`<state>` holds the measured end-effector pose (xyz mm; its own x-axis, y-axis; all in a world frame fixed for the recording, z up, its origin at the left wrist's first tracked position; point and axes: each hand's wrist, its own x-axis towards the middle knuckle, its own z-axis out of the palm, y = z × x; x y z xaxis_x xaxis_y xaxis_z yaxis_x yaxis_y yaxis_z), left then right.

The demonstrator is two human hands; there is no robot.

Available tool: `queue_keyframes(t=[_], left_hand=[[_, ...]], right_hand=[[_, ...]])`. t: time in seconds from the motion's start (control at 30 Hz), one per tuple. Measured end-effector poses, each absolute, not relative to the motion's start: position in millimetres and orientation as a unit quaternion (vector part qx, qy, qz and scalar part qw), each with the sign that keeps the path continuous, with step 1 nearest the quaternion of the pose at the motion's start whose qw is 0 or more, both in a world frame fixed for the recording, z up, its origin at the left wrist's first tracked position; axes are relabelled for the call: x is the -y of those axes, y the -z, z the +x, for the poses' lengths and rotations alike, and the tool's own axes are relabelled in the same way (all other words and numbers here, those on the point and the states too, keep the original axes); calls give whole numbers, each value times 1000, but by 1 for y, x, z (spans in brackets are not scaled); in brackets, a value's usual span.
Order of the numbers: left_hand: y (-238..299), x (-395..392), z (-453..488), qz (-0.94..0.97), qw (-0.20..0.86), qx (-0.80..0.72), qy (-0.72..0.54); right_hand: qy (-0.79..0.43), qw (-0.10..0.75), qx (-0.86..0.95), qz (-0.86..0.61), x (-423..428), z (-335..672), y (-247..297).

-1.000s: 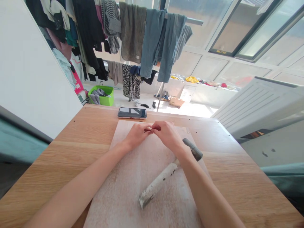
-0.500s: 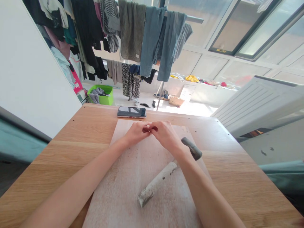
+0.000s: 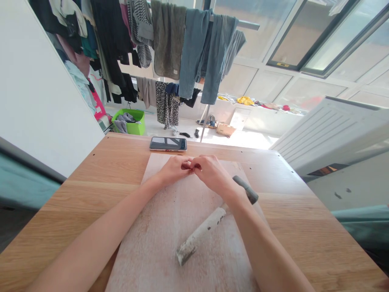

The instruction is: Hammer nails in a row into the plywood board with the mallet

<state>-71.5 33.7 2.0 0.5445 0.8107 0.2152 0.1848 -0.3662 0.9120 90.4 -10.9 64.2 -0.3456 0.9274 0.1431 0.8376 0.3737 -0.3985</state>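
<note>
Left hand (image 3: 174, 168) and right hand (image 3: 211, 170): fingers curled inward, tips meeting in a pinch. Whether either closes on something, cannot tell; the fingers hide any small thing between them.

Directly below the grip: a pale, whitish rectangular wooden board (image 3: 158, 247), worn and scuffed. Looks stiff and flat; likely steady, best held by its side edges.

Nearer the wearer, right of the grip: a mallet with a dark cylindrical head and a chipped white-coated handle (image 3: 201, 235). It lies slantwise on the board, neither hand on it; the right forearm (image 3: 264, 239) crosses above, hiding the join. Probably head-heavy and rigid, the flaking coat perhaps slick in spots. Best hold: around the white handle, toward its free end.

Beyond the grip, slightly left: a dark-screened flat phone (image 3: 168, 144) on the light-brown wood-grain tabletop (image 3: 304, 231). Likely smooth and fragile. Farther out, left: a bright green plastic tub (image 3: 136, 128) holding grey cloth.
</note>
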Motion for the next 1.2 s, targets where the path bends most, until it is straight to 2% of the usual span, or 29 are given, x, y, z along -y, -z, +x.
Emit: queue_keyframes(t=[0.47, 0.7, 1.2], left_hand=[[-2, -31, -70, 771, 444, -306, -338], [-12, -31, -76, 782, 475, -259, -309], [-6, -32, -77, 772, 472, -293, -307]], right_hand=[[-147, 163, 820, -529, 12, 99, -65], [-159, 159, 818, -529, 14, 100, -69], [-174, 159, 811, -536, 15, 101, -74]])
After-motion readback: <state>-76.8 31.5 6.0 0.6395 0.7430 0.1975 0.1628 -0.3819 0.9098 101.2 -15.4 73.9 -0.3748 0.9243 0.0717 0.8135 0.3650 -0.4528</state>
